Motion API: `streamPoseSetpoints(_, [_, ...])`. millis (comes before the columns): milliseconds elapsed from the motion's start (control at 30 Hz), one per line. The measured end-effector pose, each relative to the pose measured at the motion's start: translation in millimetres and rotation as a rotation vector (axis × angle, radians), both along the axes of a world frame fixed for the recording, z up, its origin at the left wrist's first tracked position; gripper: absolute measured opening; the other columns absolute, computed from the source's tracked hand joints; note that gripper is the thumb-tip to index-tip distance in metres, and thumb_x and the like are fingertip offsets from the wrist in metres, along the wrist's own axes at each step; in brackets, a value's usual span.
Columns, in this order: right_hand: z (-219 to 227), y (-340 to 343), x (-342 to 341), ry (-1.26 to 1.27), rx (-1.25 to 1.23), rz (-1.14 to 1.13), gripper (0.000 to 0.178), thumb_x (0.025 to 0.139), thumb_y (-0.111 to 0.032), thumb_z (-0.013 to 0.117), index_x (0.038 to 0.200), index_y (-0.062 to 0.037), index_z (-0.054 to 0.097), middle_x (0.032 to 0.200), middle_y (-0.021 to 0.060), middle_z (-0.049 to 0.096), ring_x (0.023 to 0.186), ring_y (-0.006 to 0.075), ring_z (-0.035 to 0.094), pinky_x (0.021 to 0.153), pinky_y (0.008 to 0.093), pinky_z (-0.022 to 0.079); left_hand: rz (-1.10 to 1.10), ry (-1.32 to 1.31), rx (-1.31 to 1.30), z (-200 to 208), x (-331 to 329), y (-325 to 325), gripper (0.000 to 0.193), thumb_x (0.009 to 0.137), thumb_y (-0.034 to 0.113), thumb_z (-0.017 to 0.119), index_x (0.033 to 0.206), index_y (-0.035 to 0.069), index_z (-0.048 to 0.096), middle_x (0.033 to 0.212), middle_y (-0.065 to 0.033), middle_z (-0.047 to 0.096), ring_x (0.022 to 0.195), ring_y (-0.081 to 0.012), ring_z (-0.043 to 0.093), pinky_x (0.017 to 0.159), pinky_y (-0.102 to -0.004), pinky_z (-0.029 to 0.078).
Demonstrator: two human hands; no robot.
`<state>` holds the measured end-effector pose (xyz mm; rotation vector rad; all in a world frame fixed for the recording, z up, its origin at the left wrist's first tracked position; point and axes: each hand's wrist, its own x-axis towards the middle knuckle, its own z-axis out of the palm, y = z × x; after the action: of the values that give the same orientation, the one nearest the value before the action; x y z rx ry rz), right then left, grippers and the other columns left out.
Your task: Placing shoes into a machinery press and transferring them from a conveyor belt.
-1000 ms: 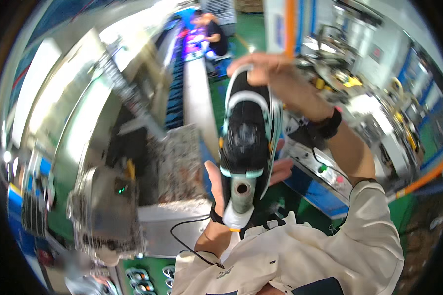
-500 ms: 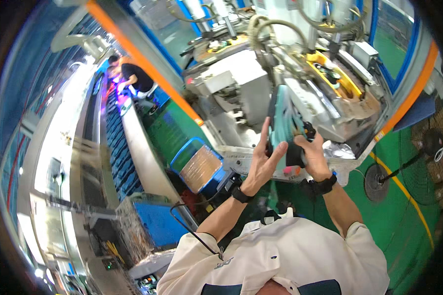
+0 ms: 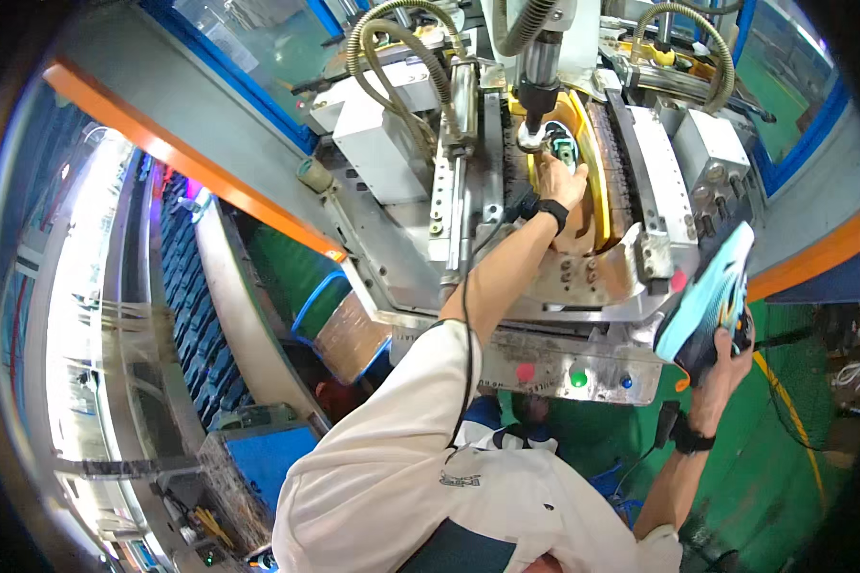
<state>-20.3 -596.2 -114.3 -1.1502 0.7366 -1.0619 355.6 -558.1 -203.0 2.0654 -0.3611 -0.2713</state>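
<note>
A blue bin [image 3: 327, 304] with a clear liner is seen below the machine's left edge, beside an orange beam [image 3: 191, 167] that runs diagonally. Ribbed hoses [image 3: 401, 43] are looped over the top of the machine. A red button [image 3: 525, 371], a green button [image 3: 577, 378] and a blue button [image 3: 625, 381] are set along the front panel (all in one row). The green floor [image 3: 784, 458] is crossed by a yellow line [image 3: 788, 420].

Below the left hand [image 3: 562, 181], a long grey speckled label plate [image 3: 545, 351] runs along the machine's front edge, carrying pink, green and blue round buttons. No packages, signs or screens can be made out.
</note>
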Motion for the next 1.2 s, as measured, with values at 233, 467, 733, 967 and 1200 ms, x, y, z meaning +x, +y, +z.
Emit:
streamPoseSetpoints(233, [48,-60,51,0.406,-0.272,-0.132,0.05,0.081,-0.013,0.069,0.125,0.0038,0.054,0.113,0.0087,0.06,0.099,0.0159,0.056,0.09,0.0289,0.045,0.182,0.093,-0.002,-8,51,-19,0.058,0.074,0.003,0.064,0.125,-0.007,0.037,0.118,-0.0311,0.053,0.107,-0.0465,0.054,0.096,-0.0478,0.043])
streamPoseSetpoints(467, [88,-109,258,0.733,-0.807,0.302,0.05,0.074,-0.026,0.071,0.111,0.0058,0.06,0.09,0.0091,0.065,0.077,0.0171,0.06,0.071,0.0291,0.048,-0.136,0.906,-0.822,71,-10,165,0.019,0.087,0.013,0.068,0.103,0.004,0.063,0.091,-0.005,0.068,0.083,-0.0161,0.066,0.065,-0.0377,0.054])
streamPoseSetpoints(733, [-34,-26,453,1.195,-0.82,0.37,0.049,0.07,-0.031,0.07,0.099,0.0084,0.063,0.1,0.0295,0.066,0.095,0.0406,0.066,0.083,0.0453,0.052,0.167,0.6,-0.672,145,-113,396,0.055,0.084,0.014,0.068,0.13,-0.006,0.047,0.117,-0.0073,0.06,0.103,-0.0131,0.058,0.091,-0.0278,0.046])
streamPoseSetpoints(967, [-73,22,454,1.208,-0.801,0.291,0.059,0.082,-0.034,0.066,0.116,0.0042,0.036,0.103,0.0298,0.066,0.097,0.0423,0.066,0.081,0.0487,0.053,0.769,0.344,-0.752,137,-212,495,0.025,0.091,0.009,0.062,0.115,0.002,0.058,0.1,-0.006,0.068,0.085,-0.016,0.068,0.071,-0.0299,0.055])
streamPoseSetpoints(1200, [-29,162,234,0.426,-1.128,0.738,0.017,0.08,-0.008,0.061,0.097,-0.0042,0.061,0.092,0.0177,0.063,0.089,0.0358,0.062,0.078,0.0454,0.05,0.955,0.37,-0.961,101,-263,497,0.017,0.091,0.013,0.064,0.105,0.004,0.06,0.097,-0.0034,0.066,0.083,-0.0141,0.065,0.066,-0.0254,0.05])
